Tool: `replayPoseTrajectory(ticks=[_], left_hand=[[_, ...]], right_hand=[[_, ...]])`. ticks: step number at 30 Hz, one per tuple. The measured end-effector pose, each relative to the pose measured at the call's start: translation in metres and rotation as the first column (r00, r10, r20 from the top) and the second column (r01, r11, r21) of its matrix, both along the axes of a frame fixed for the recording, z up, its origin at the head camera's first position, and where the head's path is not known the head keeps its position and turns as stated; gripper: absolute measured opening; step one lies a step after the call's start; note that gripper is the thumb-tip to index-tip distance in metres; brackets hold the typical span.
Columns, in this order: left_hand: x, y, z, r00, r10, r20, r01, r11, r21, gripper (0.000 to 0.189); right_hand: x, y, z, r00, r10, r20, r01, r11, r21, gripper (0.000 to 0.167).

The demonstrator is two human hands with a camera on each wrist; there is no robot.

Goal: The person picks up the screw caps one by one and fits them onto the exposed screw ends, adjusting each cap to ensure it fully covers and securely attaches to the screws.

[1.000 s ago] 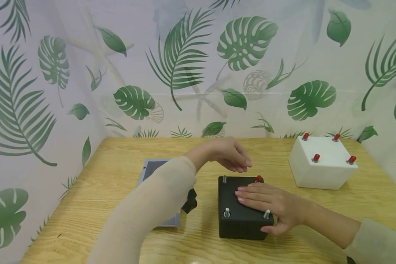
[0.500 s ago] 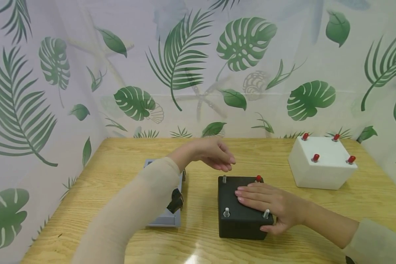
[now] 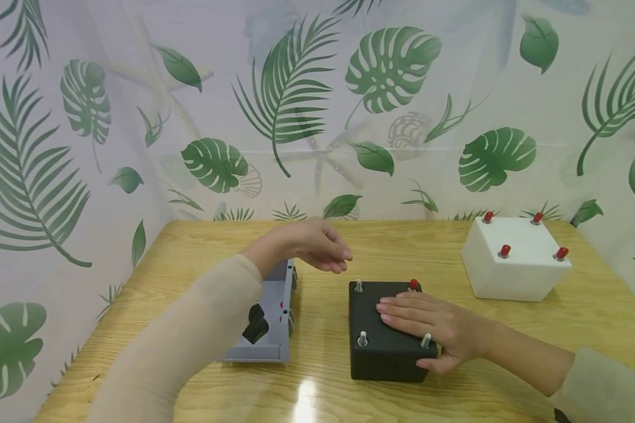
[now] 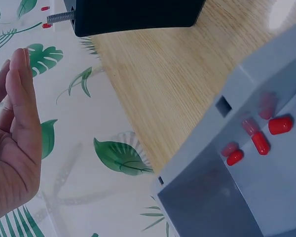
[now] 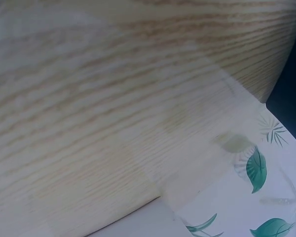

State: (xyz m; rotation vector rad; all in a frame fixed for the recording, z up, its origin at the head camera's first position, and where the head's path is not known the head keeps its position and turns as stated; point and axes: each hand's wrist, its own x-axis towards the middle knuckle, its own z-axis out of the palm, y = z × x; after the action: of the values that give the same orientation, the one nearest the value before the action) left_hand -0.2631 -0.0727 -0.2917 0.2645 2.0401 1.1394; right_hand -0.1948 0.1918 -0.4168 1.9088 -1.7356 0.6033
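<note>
My left hand [image 3: 320, 244] hovers over the table between the grey bin and the black box, fingers loosely together and nothing visible in them. In the left wrist view, red caps [image 4: 260, 142] lie inside the grey bin [image 4: 232, 89]. My right hand [image 3: 439, 323] rests flat on top of the black box [image 3: 386, 364], its thumb against the near right side. Three corners of that box carry bare threaded posts [image 3: 362, 338]; a red cap [image 3: 414, 284] covers the back right post. The left sleeve hides part of the bin.
At the back right of the wooden table [image 3: 407, 247] stands a white box [image 3: 518, 276] with red caps on its corner posts. A leaf-patterned cloth [image 3: 317, 117] rises behind the table. A black strap-like device [image 3: 255, 324] is at the left forearm.
My left hand has moved left, away from above the black box toward the grey bin, uncovering more of the bin. My right hand has stayed on the black box.
</note>
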Motion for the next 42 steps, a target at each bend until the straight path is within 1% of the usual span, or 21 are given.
replayPoseTrajectory(ticks=[3,7,13,16,20,23,27,32,34,38,42], left_hand=[[0.001,-0.005,0.000,1.000,0.005,-0.010,-0.005,1.000,-0.004,0.015],[0.006,-0.012,0.001,1.000,0.001,-0.022,-0.001,1.000,-0.008,0.015],[0.009,-0.028,-0.003,1.000,0.011,-0.024,-0.012,1.000,-0.012,0.018],[0.009,-0.038,-0.006,0.999,0.026,-0.022,-0.026,0.999,-0.019,0.019],[0.009,-0.048,-0.009,0.999,0.043,-0.021,-0.044,0.999,-0.023,0.019],[0.010,-0.052,-0.013,0.998,0.052,-0.017,-0.053,0.998,-0.020,0.020],[0.011,-0.057,-0.020,0.997,0.075,0.005,-0.074,0.997,-0.015,0.021],[0.012,-0.064,-0.028,0.995,0.098,0.011,-0.098,0.995,-0.015,0.017],[0.012,-0.068,-0.030,0.995,0.099,0.014,-0.098,0.995,-0.011,0.016],[0.012,-0.076,-0.035,0.992,0.117,0.040,-0.116,0.993,-0.008,0.015],[0.011,-0.083,-0.041,0.992,0.120,0.049,-0.120,0.993,-0.010,0.018]], right_hand=[[0.001,0.000,0.000,1.000,-0.012,-0.002,0.012,1.000,-0.001,0.061],[0.001,0.000,-0.001,1.000,-0.021,-0.005,0.021,1.000,-0.012,0.060],[0.002,-0.001,-0.002,1.000,-0.011,-0.005,0.011,1.000,-0.029,0.061],[0.001,-0.001,-0.002,1.000,0.001,0.020,0.000,1.000,-0.011,0.062],[0.000,0.003,0.001,0.997,0.008,0.074,-0.012,0.999,0.053,0.067],[-0.001,0.005,0.004,0.996,0.003,0.090,-0.012,0.995,0.097,0.073],[-0.002,0.007,0.007,0.997,-0.011,0.072,0.003,0.992,0.123,0.078],[-0.002,0.008,0.009,0.998,-0.029,0.048,0.022,0.991,0.135,0.082],[-0.003,0.009,0.009,0.999,-0.028,0.045,0.021,0.990,0.141,0.083],[-0.004,0.009,0.010,0.999,-0.026,0.042,0.019,0.988,0.155,0.084],[-0.005,0.008,0.009,0.999,-0.019,0.046,0.012,0.987,0.161,0.086]])
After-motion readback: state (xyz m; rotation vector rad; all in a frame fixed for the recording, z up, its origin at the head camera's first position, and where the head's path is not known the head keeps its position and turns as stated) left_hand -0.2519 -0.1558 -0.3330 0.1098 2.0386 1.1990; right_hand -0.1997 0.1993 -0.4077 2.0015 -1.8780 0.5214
